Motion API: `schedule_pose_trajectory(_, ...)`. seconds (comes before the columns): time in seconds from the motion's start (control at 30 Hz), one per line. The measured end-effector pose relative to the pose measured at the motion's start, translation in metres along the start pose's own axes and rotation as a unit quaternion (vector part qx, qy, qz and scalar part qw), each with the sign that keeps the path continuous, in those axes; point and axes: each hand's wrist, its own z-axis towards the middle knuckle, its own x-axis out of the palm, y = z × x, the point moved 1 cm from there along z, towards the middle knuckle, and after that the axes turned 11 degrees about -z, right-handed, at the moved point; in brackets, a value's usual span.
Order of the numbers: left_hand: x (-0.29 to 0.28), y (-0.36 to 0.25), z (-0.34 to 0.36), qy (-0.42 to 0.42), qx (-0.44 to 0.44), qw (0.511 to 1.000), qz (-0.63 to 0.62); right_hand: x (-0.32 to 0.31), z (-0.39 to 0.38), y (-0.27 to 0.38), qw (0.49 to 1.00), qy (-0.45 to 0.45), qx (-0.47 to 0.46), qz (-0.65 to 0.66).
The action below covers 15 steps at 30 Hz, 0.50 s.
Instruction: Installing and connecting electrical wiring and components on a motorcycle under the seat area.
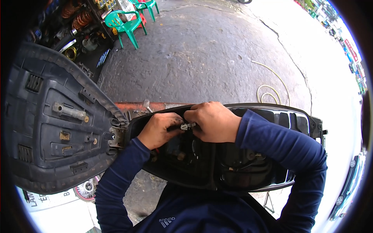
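Observation:
Over the dark opening under the seat of a scooter, both my hands meet at a small pale part [187, 126] that looks like a wiring connector. My left hand [160, 130] pinches it from the left with thumb and fingers. From the other side my right hand [213, 121] grips it, fingers curled and back of the hand up. The black underseat tub [215, 171] surrounds them, its inside too dark to make out well. Tipped back to the left on its hinge [115, 136], the scooter seat [50, 128] shows its ribbed underside.
An orange-red metal edge [132, 105] with tools, including a hammer-like one [147, 105], runs just beyond the tub. Green plastic chairs [126, 26] stand far left by shelves of parts. A thin hose [268, 88] curls on the concrete floor [194, 50].

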Motion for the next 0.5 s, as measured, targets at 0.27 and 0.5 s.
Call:
schedule_pose_trajectory(0.27,0.0003,0.0004,0.001,0.007,0.025,1.0,-0.003,0.0103,0.0038,0.0047,1.0,0.001,-0.023,0.0)
schedule_pose_trajectory(0.5,0.0027,0.001,0.002,0.013,0.008,1.0,-0.011,0.0084,0.0049,0.0023,0.999,0.01,-0.039,-0.001)
